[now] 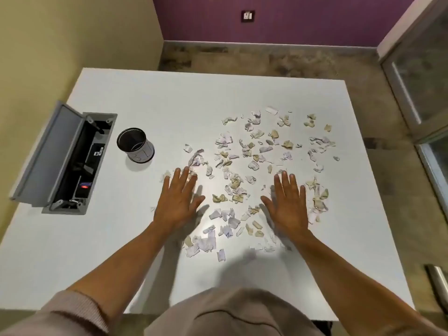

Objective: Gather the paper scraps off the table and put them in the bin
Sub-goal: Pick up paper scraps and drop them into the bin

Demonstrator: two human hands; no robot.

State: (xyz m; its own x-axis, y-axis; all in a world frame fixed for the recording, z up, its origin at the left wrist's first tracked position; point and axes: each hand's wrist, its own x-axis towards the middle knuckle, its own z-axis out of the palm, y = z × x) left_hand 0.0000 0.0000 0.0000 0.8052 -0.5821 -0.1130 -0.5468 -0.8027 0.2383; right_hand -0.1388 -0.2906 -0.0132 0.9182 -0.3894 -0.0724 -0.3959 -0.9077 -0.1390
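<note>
Several torn paper scraps (pixel 257 170), white and beige, lie scattered over the middle and right of the white table (pixel 145 98). A small dark cylindrical bin (pixel 135 144) stands upright to the left of the scraps. My left hand (pixel 179 200) is flat, palm down, fingers straight, at the left edge of the scatter, fingertips touching a few scraps. My right hand (pixel 289 202) is flat, palm down, among the scraps on the right side. Neither hand holds anything.
An open grey cable box (pixel 60 161) with its lid raised is set into the table at the left. A yellow wall stands left, a purple wall behind, a glass door (pixel 421 81) at the right. Bare floor lies beyond the far table edge.
</note>
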